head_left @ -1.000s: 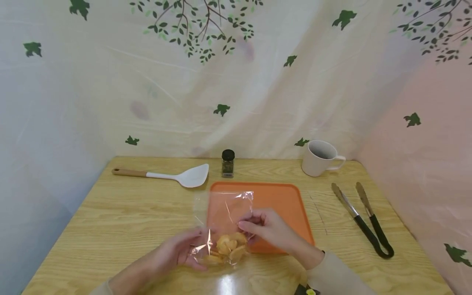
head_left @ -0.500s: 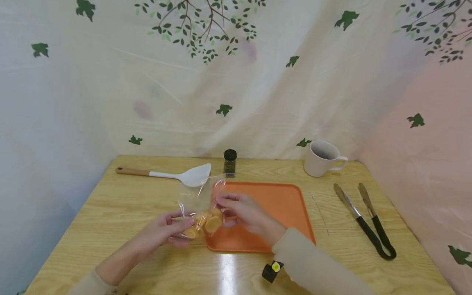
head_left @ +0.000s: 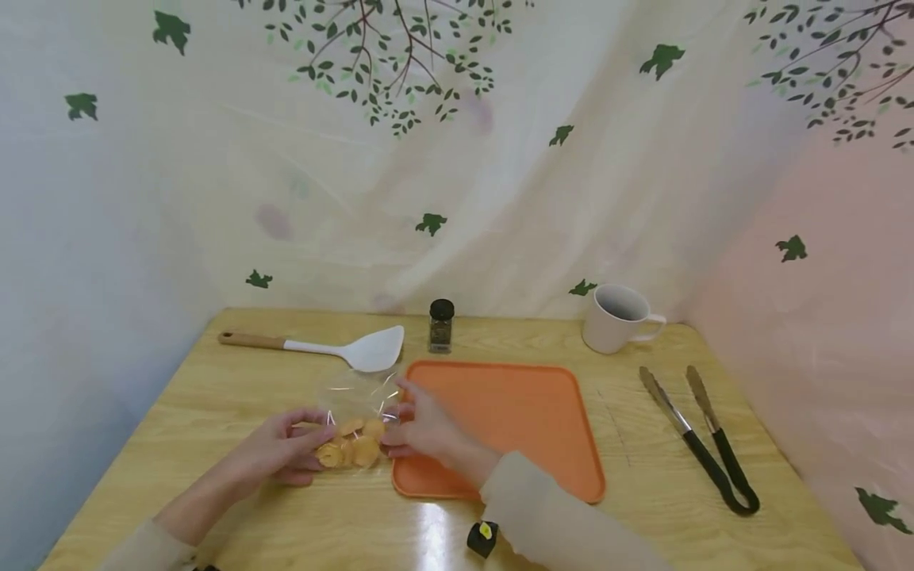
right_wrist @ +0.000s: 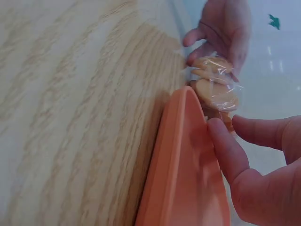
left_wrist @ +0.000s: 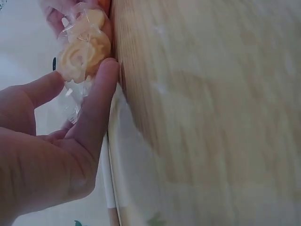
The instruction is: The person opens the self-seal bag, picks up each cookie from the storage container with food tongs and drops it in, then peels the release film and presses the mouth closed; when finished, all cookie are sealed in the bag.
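Observation:
A clear plastic bag of cookies [head_left: 360, 444], round and golden, is at the left edge of the orange tray [head_left: 517, 420]. My left hand [head_left: 286, 448] grips the bag's lower left side; in the left wrist view its thumb and a finger [left_wrist: 99, 99] lie on either side of the bag. On the other side, my right hand [head_left: 428, 432] holds the bag's right edge, its forearm passing over the tray. The right wrist view has the cookies [right_wrist: 216, 89] low beside the tray's rim. Whether the bag touches the table cannot be told.
Behind the bag lies a white spatula [head_left: 374, 349] with a wooden handle. A spice jar [head_left: 441, 327] stands behind the tray, a mug [head_left: 617, 319] at the back right, tongs [head_left: 707, 444] on the right. A small black object [head_left: 481, 539] shows beside the right sleeve.
Both hands have carried the bag of cookies leftward, from over the tray's left part to beside its left edge. Tray, spatula, jar, mug and tongs have stayed put.

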Demonstrator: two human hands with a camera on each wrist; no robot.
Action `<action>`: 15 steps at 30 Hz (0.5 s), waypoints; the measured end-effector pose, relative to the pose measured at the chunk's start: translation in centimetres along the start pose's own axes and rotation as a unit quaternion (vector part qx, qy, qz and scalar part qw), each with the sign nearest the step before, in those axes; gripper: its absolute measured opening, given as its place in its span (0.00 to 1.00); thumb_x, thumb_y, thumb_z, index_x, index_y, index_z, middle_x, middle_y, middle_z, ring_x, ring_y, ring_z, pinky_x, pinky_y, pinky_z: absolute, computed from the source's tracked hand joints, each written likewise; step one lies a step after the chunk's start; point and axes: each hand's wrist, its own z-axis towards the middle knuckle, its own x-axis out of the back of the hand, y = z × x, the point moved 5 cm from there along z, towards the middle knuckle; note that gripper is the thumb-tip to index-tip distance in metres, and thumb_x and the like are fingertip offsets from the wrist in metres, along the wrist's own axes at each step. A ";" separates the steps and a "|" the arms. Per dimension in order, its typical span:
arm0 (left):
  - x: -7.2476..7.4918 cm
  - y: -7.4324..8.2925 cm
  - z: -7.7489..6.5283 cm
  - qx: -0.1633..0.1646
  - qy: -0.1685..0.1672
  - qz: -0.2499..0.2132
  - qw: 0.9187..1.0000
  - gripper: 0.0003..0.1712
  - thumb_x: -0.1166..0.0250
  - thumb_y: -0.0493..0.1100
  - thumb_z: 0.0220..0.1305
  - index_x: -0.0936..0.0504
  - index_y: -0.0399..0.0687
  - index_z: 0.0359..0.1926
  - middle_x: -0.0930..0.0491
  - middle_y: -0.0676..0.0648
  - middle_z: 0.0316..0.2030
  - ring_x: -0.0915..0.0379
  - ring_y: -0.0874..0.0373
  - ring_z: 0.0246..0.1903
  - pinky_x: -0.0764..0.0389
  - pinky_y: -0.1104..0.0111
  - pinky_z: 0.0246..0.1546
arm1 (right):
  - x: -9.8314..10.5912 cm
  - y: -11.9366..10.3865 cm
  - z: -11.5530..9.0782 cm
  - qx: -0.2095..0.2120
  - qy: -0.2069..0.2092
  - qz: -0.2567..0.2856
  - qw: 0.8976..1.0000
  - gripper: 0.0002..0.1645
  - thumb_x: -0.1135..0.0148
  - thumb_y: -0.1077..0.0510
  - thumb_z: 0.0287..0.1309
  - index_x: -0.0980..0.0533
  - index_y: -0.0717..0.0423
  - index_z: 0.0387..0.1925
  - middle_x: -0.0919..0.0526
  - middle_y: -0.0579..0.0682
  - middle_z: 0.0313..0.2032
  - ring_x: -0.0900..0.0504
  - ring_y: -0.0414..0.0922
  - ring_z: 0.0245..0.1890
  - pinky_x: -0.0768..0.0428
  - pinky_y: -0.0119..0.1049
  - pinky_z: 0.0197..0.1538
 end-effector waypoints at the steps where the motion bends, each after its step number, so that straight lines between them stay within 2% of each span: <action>1: 0.1 -0.1 0.0 0.002 0.004 0.006 1.000 0.33 0.37 0.52 0.74 0.35 0.32 0.65 0.16 0.44 0.43 0.16 0.48 0.36 0.13 0.56 0.33 | -0.1 0.1 0.0 0.003 0.005 -0.015 1.000 0.58 0.36 0.82 0.52 0.47 0.51 0.79 0.20 0.59 0.49 0.15 0.50 0.31 0.13 0.50 0.35; 5: 0.3 -0.3 0.0 0.006 0.002 0.030 1.000 0.34 0.35 0.53 0.72 0.36 0.33 0.63 0.15 0.45 0.41 0.17 0.49 0.29 0.15 0.58 0.29 | -0.4 0.2 0.1 0.005 0.025 -0.050 0.998 0.56 0.32 0.78 0.54 0.46 0.52 0.79 0.18 0.57 0.43 0.15 0.49 0.30 0.13 0.46 0.32; 9: 0.2 -0.1 0.0 -0.005 -0.026 0.054 0.998 0.42 0.30 0.51 0.67 0.43 0.37 0.68 0.18 0.44 0.34 0.19 0.50 0.24 0.17 0.61 0.24 | -0.3 0.1 0.2 0.016 0.037 -0.076 0.996 0.60 0.28 0.74 0.54 0.50 0.48 0.80 0.18 0.55 0.43 0.15 0.47 0.29 0.14 0.43 0.29; 12: 0.2 -0.1 -0.3 -0.015 -0.057 0.056 0.997 0.48 0.28 0.47 0.66 0.50 0.40 0.72 0.22 0.45 0.28 0.25 0.54 0.21 0.21 0.65 0.21 | -0.4 0.1 0.3 0.027 0.025 -0.098 0.995 0.64 0.25 0.74 0.50 0.49 0.45 0.80 0.20 0.55 0.43 0.16 0.47 0.27 0.14 0.43 0.28; 15: 0.3 -0.1 -0.7 -0.022 -0.082 0.053 0.995 0.51 0.29 0.45 0.66 0.56 0.39 0.74 0.21 0.44 0.23 0.28 0.57 0.19 0.25 0.69 0.19 | -0.6 0.3 0.3 0.030 0.010 -0.112 0.993 0.63 0.25 0.75 0.48 0.46 0.46 0.79 0.20 0.55 0.41 0.16 0.47 0.25 0.14 0.42 0.27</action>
